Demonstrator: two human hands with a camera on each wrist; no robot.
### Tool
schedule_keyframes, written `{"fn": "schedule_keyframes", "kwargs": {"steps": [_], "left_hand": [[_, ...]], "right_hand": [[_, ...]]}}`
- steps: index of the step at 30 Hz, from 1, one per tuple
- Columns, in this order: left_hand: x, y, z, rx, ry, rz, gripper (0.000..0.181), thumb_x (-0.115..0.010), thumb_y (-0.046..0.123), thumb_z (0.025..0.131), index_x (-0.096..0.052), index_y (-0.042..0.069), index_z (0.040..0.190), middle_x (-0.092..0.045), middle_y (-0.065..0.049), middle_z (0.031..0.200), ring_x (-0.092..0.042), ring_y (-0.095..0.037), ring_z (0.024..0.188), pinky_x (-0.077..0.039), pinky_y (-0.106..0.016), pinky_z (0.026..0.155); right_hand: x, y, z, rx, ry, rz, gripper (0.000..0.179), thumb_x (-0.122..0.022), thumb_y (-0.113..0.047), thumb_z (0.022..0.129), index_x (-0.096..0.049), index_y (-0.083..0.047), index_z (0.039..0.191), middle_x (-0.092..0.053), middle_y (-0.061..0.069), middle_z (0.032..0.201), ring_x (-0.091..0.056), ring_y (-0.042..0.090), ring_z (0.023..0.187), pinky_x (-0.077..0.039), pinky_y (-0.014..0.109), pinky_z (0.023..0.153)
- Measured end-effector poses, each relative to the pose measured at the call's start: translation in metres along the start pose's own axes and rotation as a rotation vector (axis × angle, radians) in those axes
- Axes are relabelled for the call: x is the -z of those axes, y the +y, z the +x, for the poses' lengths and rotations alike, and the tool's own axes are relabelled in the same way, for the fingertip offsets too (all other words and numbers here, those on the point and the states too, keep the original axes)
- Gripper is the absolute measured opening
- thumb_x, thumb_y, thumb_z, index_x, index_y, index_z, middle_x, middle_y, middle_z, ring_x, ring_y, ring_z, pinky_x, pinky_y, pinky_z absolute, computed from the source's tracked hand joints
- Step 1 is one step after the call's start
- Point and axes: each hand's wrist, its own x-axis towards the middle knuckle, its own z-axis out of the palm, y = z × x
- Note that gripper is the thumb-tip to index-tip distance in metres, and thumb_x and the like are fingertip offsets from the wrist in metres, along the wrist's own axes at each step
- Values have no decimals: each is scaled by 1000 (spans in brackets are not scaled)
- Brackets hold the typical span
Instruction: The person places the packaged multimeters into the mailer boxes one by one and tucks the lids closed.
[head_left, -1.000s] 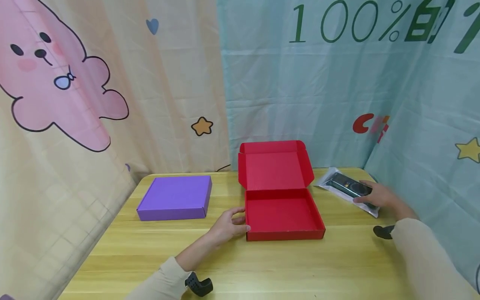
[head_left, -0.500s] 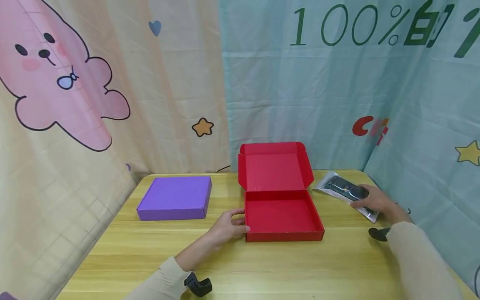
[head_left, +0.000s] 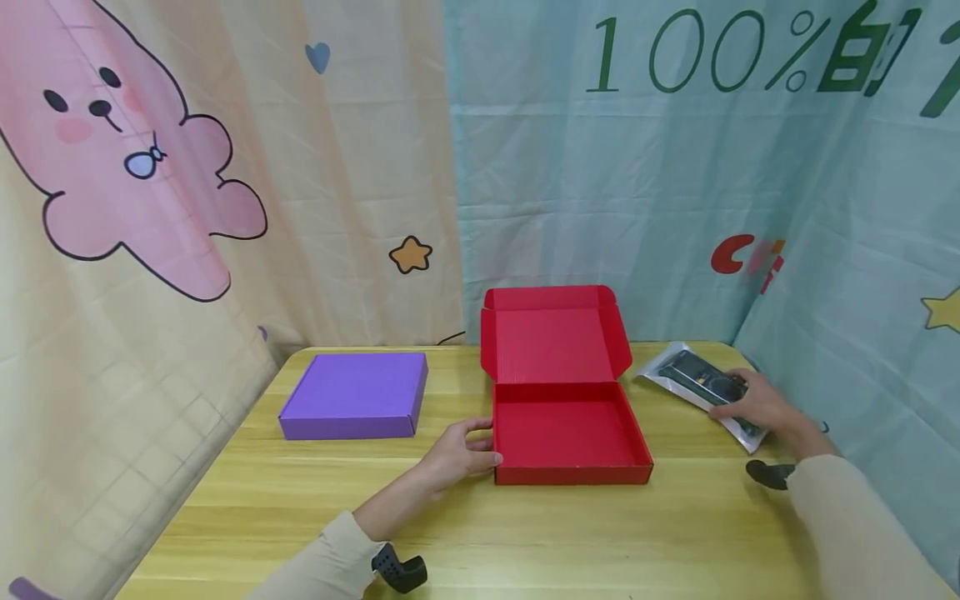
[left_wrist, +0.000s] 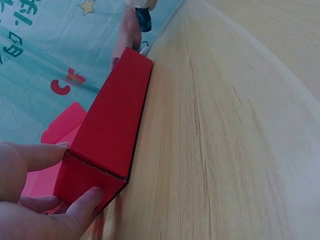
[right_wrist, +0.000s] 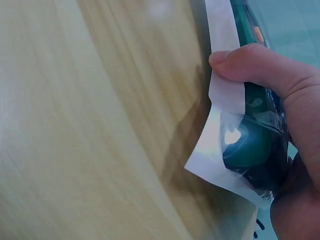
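A red cardboard box point(head_left: 573, 475) stands on the table with its lid raised at the back and its inside bare. My left hand point(head_left: 457, 454) pinches the box's left wall near the front corner; in the left wrist view the thumb point(left_wrist: 90, 200) lies against the outside of the box. At the right, my right hand point(head_left: 761, 404) grips a flat packet point(head_left: 697, 377) with a white backing and a clear front. Something dark green and black shows through its plastic. In the right wrist view, the packet's near end point(right_wrist: 205, 155) casts a shadow on the wood.
A closed purple box point(head_left: 356, 396) lies at the left of the wooden table point(head_left: 555, 542). Printed curtains point(head_left: 570, 192) hang close behind and along both sides. Black wrist straps point(head_left: 399, 570) show near both sleeves.
The right hand and the packet have shifted slightly toward the table's front. The left hand keeps its hold on the red box. The head view has swung a little left.
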Motion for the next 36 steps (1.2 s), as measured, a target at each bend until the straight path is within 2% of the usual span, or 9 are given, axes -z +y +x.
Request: {"fn": "schedule_keyframes", "kwargs": {"steps": [8,14,20,28,36], "left_hand": [[0,0,-2,-5,5,-16,68,-72,-7,92,-38,-11,151,-53,-27,144,-58,-36,127,-58,-41,93],[-1,1,-1,-3,11,-9,67,-72,-6,92,-40,-9,151,-55,-25,142,-59,-35,126,-58,-40,92],[-2,0,0,-13,18,16,65,-72,-7,93,-41,-9,150,-53,-23,144,-58,-35,127,-58,-41,93],[-4,-1,0,-11,23,13,64,-72,-7,92,-43,-8,150,-49,-23,147,-56,-37,130,-58,-40,93],[-4,-2,-1,-6,29,19,64,-71,-8,92,-43,-8,150,-48,-23,147,-56,-37,129,-58,-40,93]], "right_hand": [[19,-16,-4,2,-20,0,104,-86,-37,83,-25,19,146,-29,43,137,-36,55,116,-37,70,97],[36,-24,-9,29,-29,-12,104,-84,-35,86,-21,20,148,-29,43,137,-38,54,114,-43,65,92],[52,-33,-13,10,-41,-18,106,-83,-39,88,-19,17,150,-28,42,135,-38,53,113,-47,62,88],[68,-51,-18,47,-38,-47,103,-81,-36,91,-17,20,150,-33,41,134,-45,51,110,-51,55,83],[76,-70,-19,81,-34,-77,101,-82,-36,89,-22,20,148,-40,38,131,-48,47,107,-52,47,79]]}}
